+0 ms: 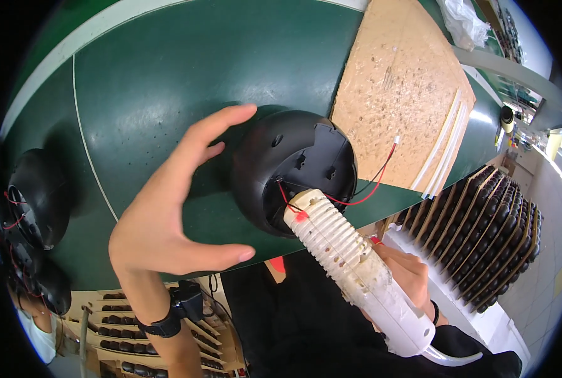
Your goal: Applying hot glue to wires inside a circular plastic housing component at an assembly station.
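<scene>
A black dome-shaped housing (275,157) lies on its side on the green table (167,82), its open back toward me, with red and black wires (372,183) trailing out. My right hand (407,271) grips a white ribbed glue gun (350,258); its tip touches the housing's lower rim, where a red spot shows. My left hand (174,208) hovers open just left of the housing, fingers spread, thumb below, not clearly touching it. A dark band with a small device sits on that wrist.
A brown cardboard sheet (394,82) with white tubes (445,145) lies at the right. More black housings (35,195) with red wires sit at the left edge. Racks of dark cylindrical parts (489,233) stand at the lower right and below the table.
</scene>
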The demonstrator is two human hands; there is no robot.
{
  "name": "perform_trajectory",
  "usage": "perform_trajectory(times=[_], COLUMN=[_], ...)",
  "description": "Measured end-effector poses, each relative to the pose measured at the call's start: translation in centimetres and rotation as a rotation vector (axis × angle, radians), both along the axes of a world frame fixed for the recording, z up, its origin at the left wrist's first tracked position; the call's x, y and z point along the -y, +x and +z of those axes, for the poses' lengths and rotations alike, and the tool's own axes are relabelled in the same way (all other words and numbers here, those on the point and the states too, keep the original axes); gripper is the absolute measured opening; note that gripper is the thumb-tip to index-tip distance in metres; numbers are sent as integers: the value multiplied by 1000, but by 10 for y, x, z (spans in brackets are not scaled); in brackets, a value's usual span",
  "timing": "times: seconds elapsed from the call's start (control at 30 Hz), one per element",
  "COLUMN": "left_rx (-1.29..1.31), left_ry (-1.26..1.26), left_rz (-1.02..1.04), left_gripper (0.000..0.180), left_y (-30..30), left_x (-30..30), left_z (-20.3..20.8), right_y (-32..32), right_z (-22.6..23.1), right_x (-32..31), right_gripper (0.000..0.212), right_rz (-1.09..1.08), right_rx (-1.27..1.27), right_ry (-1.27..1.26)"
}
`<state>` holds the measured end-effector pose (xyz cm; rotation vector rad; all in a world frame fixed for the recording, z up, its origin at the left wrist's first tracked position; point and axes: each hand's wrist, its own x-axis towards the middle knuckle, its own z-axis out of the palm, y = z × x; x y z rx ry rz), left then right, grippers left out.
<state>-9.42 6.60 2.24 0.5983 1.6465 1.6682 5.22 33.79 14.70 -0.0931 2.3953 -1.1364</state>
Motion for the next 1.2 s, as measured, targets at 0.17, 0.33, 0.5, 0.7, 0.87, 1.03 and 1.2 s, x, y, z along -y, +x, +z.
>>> perform_trajectory(times=[0.17,0.33,0.5,0.7,0.87,1.03,1.2], left_rx=[-173,-206,-179,-23,162,-95,84], left_ry=[-147,-206,-407,-431,-122,-28,-44], left_rz=[-82,-45,408,408,421,170,289], left_gripper=[117,109,111,44,45,21,9], left_y=[4,23,113,122,51,9,6], left_x=[-34,-22,-23,24,-14,-59,-76], left_z=[2,-2,10,15,31,29,35], right_y=[-2,11,25,31,32,33,29], right_z=[12,17,11,9,0,-1,2], right_x=[-3,-11,-21,-24,-18,-17,-11], right_gripper=[30,28,26,27,23,22,22], right_rz=[-39,-32,-82,-47,12,34,35], right_rx=[68,133,79,95,30,-1,-13], right_ry=[43,35,-121,-136,-32,24,9])
